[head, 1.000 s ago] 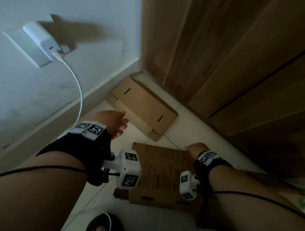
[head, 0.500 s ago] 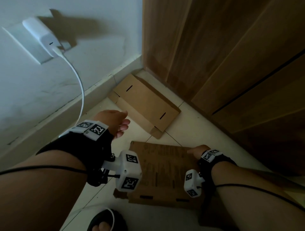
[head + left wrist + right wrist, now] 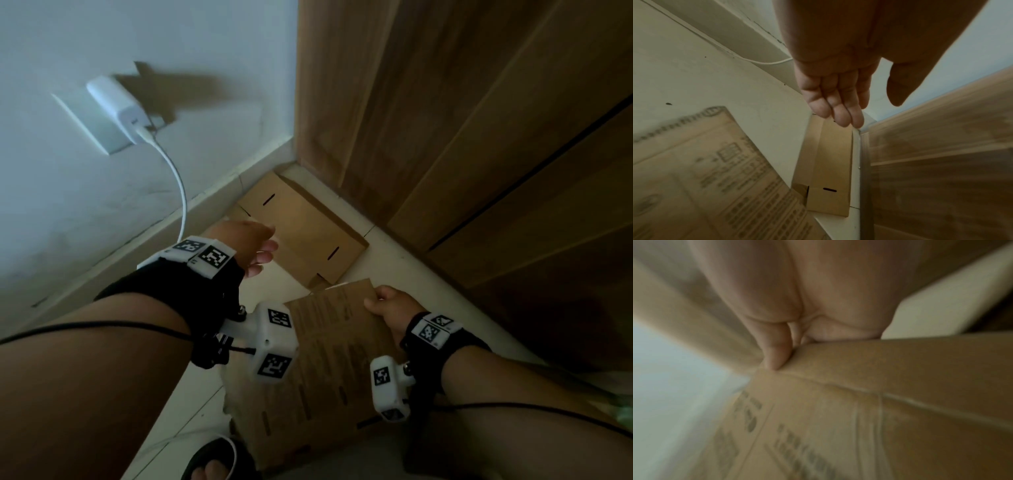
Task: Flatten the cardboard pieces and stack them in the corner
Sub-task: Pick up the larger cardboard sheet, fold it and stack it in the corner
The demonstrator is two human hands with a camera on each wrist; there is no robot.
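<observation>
A flattened plain cardboard piece [image 3: 301, 236] [image 3: 830, 170] lies on the tiled floor in the corner between the white wall and the wooden panels. A larger printed cardboard sheet [image 3: 329, 359] [image 3: 719, 186] [image 3: 849, 426] is tilted up off the floor nearer to me. My right hand [image 3: 387, 308] grips its far right edge, thumb [image 3: 777, 356] on the printed face. My left hand [image 3: 253, 250] [image 3: 838, 100] hovers above the corner piece with straight fingers, holding nothing.
A white charger [image 3: 118, 106] sits in a wall socket, and its cable [image 3: 178, 192] hangs down to the skirting. Wooden panels [image 3: 462, 137] close off the right side. A sandalled foot [image 3: 212, 462] stands at the bottom edge.
My right hand has lifted the printed sheet's far edge and carried it toward the corner piece. My left hand has drifted slightly forward over the corner piece.
</observation>
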